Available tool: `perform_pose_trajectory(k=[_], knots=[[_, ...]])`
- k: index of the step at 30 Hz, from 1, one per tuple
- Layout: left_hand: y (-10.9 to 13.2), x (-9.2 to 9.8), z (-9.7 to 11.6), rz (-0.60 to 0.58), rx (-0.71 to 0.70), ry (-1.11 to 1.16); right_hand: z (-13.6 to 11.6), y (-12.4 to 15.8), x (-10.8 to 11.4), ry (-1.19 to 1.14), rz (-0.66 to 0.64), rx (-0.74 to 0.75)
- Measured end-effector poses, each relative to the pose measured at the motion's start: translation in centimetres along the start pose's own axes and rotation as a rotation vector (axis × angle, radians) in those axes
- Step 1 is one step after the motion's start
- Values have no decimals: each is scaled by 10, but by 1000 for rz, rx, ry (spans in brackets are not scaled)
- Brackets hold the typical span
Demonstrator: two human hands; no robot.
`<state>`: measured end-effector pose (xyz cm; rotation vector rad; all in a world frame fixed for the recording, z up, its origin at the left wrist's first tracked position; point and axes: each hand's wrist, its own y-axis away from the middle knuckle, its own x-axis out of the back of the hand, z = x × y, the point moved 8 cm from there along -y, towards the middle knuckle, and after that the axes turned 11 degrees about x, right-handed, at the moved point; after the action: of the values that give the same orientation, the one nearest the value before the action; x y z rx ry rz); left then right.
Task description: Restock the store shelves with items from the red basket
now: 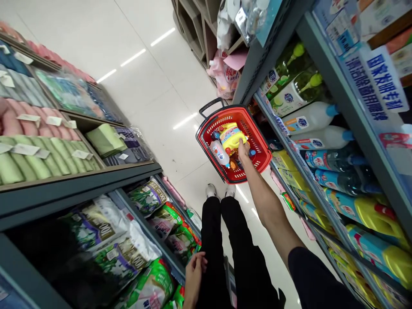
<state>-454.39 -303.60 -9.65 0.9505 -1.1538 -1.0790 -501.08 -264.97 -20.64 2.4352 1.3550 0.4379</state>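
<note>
Near the 国家发明专利 sign [383, 79], right hand [243, 152] gripping yellow bottle [232, 135], left hand [195, 270] curled, empty

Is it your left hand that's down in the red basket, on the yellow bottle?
No, the hand is wrong. The head view shows it is the right hand that is down in the red basket, on the yellow bottle. The left hand is low, beside the leg.
</note>
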Motion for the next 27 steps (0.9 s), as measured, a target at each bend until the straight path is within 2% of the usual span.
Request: perform_pose_trajectory(k=[2, 3, 5, 6, 7, 8, 10, 11, 12, 13, 14, 16, 18, 19, 20, 22, 24, 25, 27], knots=[[3, -7, 44, -8, -76, -24, -36, 25, 10, 121, -29, 64], [5, -12, 72, -22, -130, -45, -57, 43, 19, 177, -35, 91], [16, -28, 142, -90, -270, -102, -107, 89, 40, 303, -95, 160], [28, -37, 183, -128, -371, -133, -135, 118, 51, 373, -154, 198], [44, -49, 224, -175, -482, -171, -164, 150, 59, 482, -267, 246], [67, -61, 266, -225, -614, -221, -193, 184, 68, 556, -381, 279], [132, -88, 335, -383, -904, -369, -249, 256, 87, 535, -581, 258], [171, -102, 356, -502, -1018, -469, -276, 290, 97, 478, -646, 215], [210, -114, 367, -641, -1089, -576, -303, 321, 105, 410, -702, 172], [247, -124, 366, -796, -1099, -686, -330, 350, 111, 345, -760, 129], [280, -131, 356, -957, -1049, -779, -356, 375, 117, 291, -807, 95], [331, -133, 325, -1199, -859, -835, -400, 411, 129, 219, -891, 51], [363, -127, 296, -1293, -688, -729, -430, 430, 150, 161, -913, 44], [373, -123, 285, -1295, -642, -649, -439, 436, 166, 115, -878, 58], [380, -120, 277, -1284, -615, -577, -445, 439, 186, 63, -788, 100], [393, -115, 268, -1258, -603, -492, -444, 453, 236, -18, -462, 238], [410, -117, 269, -1216, -645, -494, -424, 492, 281, -68, -117, 367], [422, -121, 272, -1189, -679, -518, -408, 519, 291, -109, -33, 385], [449, -131, 277, -1150, -733, -565, -378, 570, 288, -238, 11, 404]])
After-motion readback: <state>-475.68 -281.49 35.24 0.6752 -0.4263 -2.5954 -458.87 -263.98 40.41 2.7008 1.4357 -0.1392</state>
